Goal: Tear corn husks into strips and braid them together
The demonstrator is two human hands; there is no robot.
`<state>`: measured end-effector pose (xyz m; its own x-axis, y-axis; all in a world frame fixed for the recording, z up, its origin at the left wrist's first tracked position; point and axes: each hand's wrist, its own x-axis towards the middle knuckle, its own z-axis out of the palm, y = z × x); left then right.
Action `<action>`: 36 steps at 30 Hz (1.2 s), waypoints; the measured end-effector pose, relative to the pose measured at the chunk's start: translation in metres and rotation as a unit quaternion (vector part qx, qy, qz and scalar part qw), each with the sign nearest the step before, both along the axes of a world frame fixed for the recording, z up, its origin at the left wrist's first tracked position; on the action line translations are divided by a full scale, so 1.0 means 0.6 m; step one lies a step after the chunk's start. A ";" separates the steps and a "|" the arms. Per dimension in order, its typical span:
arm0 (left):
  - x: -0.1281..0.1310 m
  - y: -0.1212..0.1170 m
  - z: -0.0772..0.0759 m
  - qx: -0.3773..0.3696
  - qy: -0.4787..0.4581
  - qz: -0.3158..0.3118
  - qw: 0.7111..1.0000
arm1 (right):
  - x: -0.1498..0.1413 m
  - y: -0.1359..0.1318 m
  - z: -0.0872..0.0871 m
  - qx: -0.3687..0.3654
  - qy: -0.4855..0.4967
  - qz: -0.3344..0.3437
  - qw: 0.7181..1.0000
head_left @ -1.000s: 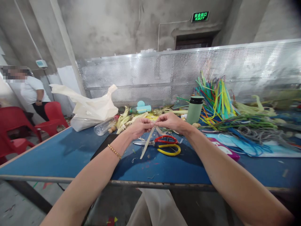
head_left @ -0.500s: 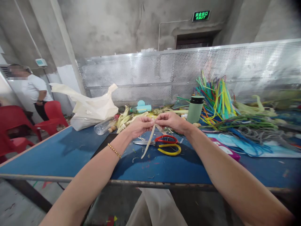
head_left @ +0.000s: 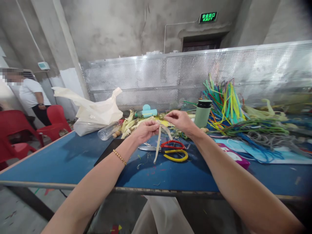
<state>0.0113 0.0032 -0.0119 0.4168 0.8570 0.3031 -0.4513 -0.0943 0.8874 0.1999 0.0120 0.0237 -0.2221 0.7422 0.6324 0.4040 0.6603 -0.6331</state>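
I have the left hand (head_left: 145, 131) pinched on the upper part of a pale strip (head_left: 158, 144); one tail hangs down over the blue table (head_left: 73, 162), and a shorter one curves off to the right. My right hand (head_left: 181, 122) is just apart from the left, thumb and forefinger drawn close together; I cannot tell whether anything is between them.

Right under my work lie the scissors (head_left: 173, 151), blades toward the left, one handle red and the other yellow, with the long tail crossing in front of them. A dark flat slab (head_left: 108, 151) sits partly hidden by my left forearm. Beyond the left hand, corn husks (head_left: 130, 125) crowd up beside a clear bottle (head_left: 106, 132) and a bulky white bag (head_left: 97, 112). On the other side, a green tumbler (head_left: 202, 115) stands upright close behind my right wrist, blocking part of the bright strip bundle (head_left: 231, 104). Tangled cords (head_left: 258, 135) spread nearer to me, and a purple packet (head_left: 235, 156) rests beside my right forearm. A perforated metal panel (head_left: 146, 74) closes off the back.
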 end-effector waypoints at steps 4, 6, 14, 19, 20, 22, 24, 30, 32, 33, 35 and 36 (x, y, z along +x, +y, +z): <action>0.002 0.006 0.002 -0.008 -0.047 0.065 0.997 | -0.004 -0.012 0.007 -0.005 -0.053 -0.003 0.999; 0.003 0.008 0.002 -0.009 -0.059 0.101 0.993 | -0.012 -0.019 0.002 -0.008 -0.097 0.010 0.995; 0.014 0.007 -0.005 0.031 -0.072 0.178 0.981 | -0.048 -0.018 -0.031 0.024 -0.130 -0.047 0.990; 0.012 0.010 -0.010 0.001 -0.063 0.139 0.988 | -0.045 -0.023 -0.028 -0.107 -0.050 0.019 0.993; 0.011 0.010 -0.012 -0.011 -0.049 0.121 0.991 | -0.044 -0.024 -0.026 -0.129 -0.038 0.028 0.990; 0.008 0.010 -0.014 -0.038 -0.009 0.091 0.995 | -0.043 -0.026 -0.025 -0.150 -0.021 0.041 0.988; 0.006 0.010 -0.016 -0.054 0.025 0.071 0.996 | -0.043 -0.026 -0.025 -0.155 -0.012 0.057 0.986; 0.001 0.007 -0.011 -0.045 0.034 0.050 0.997 | -0.035 -0.029 -0.020 -0.201 0.018 0.146 0.968; 0.002 0.006 -0.008 -0.037 0.017 0.076 0.996 | -0.031 -0.027 -0.018 -0.225 0.033 0.169 0.959; 0.003 0.006 -0.007 -0.030 0.007 0.092 0.995 | -0.029 -0.025 -0.018 -0.236 0.041 0.179 0.954; 0.005 0.007 -0.006 -0.012 -0.013 0.128 0.992 | -0.025 -0.022 -0.017 -0.259 0.059 0.200 0.943; 0.005 0.008 -0.006 -0.004 -0.020 0.146 0.989 | -0.024 -0.022 -0.017 -0.271 0.068 0.211 0.937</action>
<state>0.0142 0.0082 -0.0157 0.1391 0.9412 0.3079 -0.4406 -0.2196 0.8704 0.1857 -0.0010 0.0138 -0.5134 0.8263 0.2316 0.0703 0.3095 -0.9483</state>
